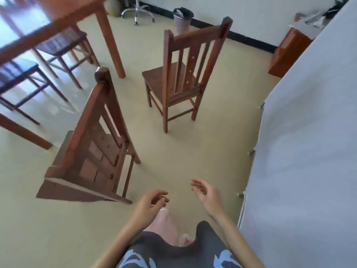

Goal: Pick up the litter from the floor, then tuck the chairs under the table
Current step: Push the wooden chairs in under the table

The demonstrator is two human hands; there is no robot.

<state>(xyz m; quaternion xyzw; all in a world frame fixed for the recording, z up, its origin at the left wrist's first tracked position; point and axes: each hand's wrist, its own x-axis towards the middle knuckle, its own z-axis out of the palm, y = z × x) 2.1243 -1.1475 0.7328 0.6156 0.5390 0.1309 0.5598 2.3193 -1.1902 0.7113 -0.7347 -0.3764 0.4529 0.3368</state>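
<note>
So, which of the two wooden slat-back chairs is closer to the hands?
The nearer chair at lower left, seen steeply from above beside the left hand. The farther chair stands out in the room.

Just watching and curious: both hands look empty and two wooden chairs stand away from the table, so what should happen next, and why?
Probably reach the left hand to the near chair and grip its backrest. No litter shows on the floor, and both hands hold nothing; the right hand is free too.
</note>
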